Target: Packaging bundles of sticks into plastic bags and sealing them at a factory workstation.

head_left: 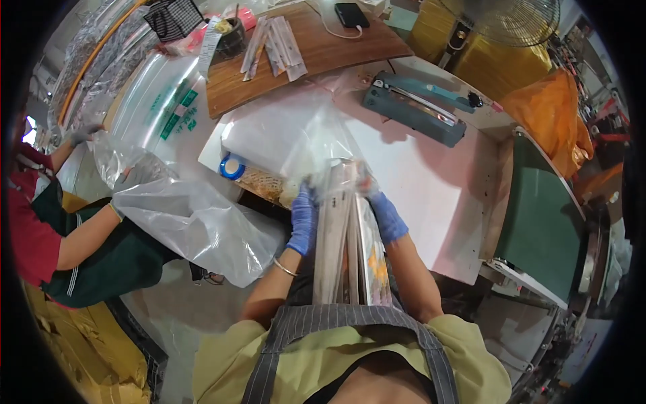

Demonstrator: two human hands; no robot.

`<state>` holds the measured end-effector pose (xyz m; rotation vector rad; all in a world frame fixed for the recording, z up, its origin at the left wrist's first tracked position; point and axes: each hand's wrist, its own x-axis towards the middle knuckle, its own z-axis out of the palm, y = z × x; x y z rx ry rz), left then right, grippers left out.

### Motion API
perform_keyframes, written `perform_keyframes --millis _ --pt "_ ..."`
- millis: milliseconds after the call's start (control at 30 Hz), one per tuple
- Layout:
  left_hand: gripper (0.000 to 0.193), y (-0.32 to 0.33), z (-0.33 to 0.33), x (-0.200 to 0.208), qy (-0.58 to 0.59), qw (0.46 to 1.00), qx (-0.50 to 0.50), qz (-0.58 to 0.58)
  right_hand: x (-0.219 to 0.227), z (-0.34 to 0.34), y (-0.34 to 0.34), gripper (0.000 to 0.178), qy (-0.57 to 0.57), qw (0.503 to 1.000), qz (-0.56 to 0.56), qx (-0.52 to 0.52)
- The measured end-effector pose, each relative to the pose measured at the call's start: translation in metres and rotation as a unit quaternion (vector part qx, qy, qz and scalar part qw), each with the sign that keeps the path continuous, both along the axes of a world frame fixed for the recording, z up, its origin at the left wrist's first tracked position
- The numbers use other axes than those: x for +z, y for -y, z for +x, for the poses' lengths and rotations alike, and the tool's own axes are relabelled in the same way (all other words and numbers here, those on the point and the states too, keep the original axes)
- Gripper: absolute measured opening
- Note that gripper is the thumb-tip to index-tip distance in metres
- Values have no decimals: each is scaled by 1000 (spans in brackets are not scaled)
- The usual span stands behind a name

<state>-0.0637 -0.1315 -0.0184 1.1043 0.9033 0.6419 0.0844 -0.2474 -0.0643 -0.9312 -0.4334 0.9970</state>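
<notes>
At the near edge of the bench point(431, 195), a long bundle point(331, 252) pointing away from the body

The bundle of flat packs lies directly between the person's hands, its long axis running from the striped apron point(336, 315) out toward the bench; its near end drops out of sight at the apron. The left hand point(305, 219), in a blue glove, has the left flank; the right hand point(385, 215), gloved alike, has the right, so neither is clearly nearer. Each grip looks closed on the far end, where clear film point(330, 131) covers the packs and spreads beyond them over the bench. Fingertips are blurred and partly hidden, so how firmly they press cannot be told. Well apart, on the right hand's side, stands a grey bar sealer point(410, 111).
</notes>
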Motion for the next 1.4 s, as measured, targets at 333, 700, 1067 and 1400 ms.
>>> perform_keyframes --millis 333,700,1067,1400 --pt "30 72 -47 83 -76 677 -507 528 136 -154 197 32 -188 947 -189 -181" --pt "3 18 120 212 132 839 -200 488 290 12 145 5 733 586 -224 -263" --pt "3 49 131 208 305 812 -403 292 252 19 110 21 816 390 -264 -335" --pt "43 91 256 50 48 876 -445 182 160 238 88 20 553 469 -453 -519"
